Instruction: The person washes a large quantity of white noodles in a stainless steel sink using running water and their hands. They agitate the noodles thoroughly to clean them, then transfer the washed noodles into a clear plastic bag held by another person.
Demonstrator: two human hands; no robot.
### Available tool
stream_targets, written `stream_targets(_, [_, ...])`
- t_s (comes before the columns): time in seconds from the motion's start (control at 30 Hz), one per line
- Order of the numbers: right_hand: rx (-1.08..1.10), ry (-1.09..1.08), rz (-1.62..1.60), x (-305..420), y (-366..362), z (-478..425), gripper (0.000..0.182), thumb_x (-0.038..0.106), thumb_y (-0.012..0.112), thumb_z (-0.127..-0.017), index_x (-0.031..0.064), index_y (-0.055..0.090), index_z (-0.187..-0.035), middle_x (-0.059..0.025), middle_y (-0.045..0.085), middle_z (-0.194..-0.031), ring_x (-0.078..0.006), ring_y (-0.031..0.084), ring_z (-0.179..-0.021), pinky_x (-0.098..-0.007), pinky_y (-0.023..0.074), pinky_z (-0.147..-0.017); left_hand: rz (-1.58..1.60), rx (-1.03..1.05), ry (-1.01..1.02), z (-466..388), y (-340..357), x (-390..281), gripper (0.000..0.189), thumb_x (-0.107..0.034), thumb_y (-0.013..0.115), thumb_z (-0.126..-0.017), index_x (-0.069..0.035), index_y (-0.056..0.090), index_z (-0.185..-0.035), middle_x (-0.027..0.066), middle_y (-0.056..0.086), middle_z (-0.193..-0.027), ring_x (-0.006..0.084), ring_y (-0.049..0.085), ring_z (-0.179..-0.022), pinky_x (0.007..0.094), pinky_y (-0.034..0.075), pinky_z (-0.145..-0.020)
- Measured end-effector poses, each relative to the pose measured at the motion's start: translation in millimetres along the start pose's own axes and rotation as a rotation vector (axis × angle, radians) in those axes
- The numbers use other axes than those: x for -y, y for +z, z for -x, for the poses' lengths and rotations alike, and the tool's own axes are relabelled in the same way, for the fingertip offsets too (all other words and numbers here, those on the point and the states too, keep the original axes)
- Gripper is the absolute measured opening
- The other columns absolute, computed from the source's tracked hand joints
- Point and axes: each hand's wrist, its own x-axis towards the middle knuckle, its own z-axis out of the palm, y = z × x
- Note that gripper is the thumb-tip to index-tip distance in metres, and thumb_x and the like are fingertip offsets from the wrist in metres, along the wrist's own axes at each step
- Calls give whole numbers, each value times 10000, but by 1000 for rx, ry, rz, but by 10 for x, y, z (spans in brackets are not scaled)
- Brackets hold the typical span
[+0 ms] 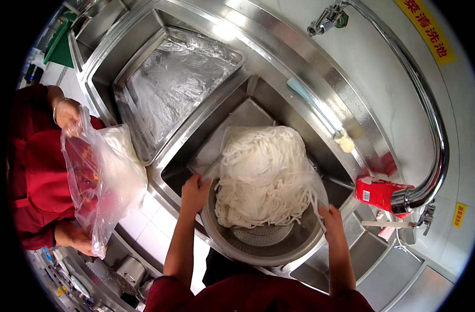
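Observation:
Thick white noodles (257,199) lie partly in a round metal basin (268,255) with a perforated bottom. More of the noodles are still inside a clear plastic bag (266,136), whose mouth spreads over the basin. At the basin's left side, my left hand (192,194) pinches one edge of the bag's mouth. My right hand (333,223) grips the opposite edge, beside the right rim. Below the bag is a stainless steel sink compartment (212,142), and the basin sits at its near side.
To the left, another person (42,163) in red holds a clear bag (109,175) with white contents. A plastic-lined metal tray (179,78) rests in the adjoining sink. Along the right ledge are a blue-handled brush (315,105), a red package (376,191) and a curved chrome faucet (442,148).

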Motion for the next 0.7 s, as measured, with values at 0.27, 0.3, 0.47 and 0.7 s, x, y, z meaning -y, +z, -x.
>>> stream_targets(0.27, [17, 96, -11, 46, 14, 135, 226, 101, 618, -852, -1, 653, -1051, -48, 667, -926, -127, 612, -806, -276, 487, -729, 63, 11, -40, 44, -32, -62, 318, -280, 672, -803, 23, 581, -832, 204, 565, -678, 378, 585, -643, 407, 453, -604])
stream_targets(0.3, [38, 122, -3, -19, -17, 143, 232, 98, 616, -852, -1, 652, -1058, -49, 666, -931, -128, 613, -811, -275, 487, -733, 49, 22, -46, 91, -24, -40, 318, -279, 672, -805, 24, 581, -835, 205, 566, -680, 376, 585, -642, 408, 453, -604])
stream_targets(0.47, [55, 59, 10, -129, -81, -27, 250, 80, 594, -843, -3, 649, -1072, -63, 673, -915, -133, 619, -766, -277, 498, -692, 32, 13, -6, 86, 43, -58, 333, -297, 663, -817, 26, 584, -816, 212, 564, -675, 392, 574, -634, 419, 449, -591])
stream_targets(0.7, [72, 73, -10, -178, 71, -274, 308, 63, 583, -826, -11, 621, -1122, -94, 670, -978, -165, 638, -836, -304, 513, -737, -205, 80, 193, -395, 69, 56, 382, -354, 622, -867, 6, 626, -739, 190, 589, -625, 410, 609, -668, 445, 478, -614])
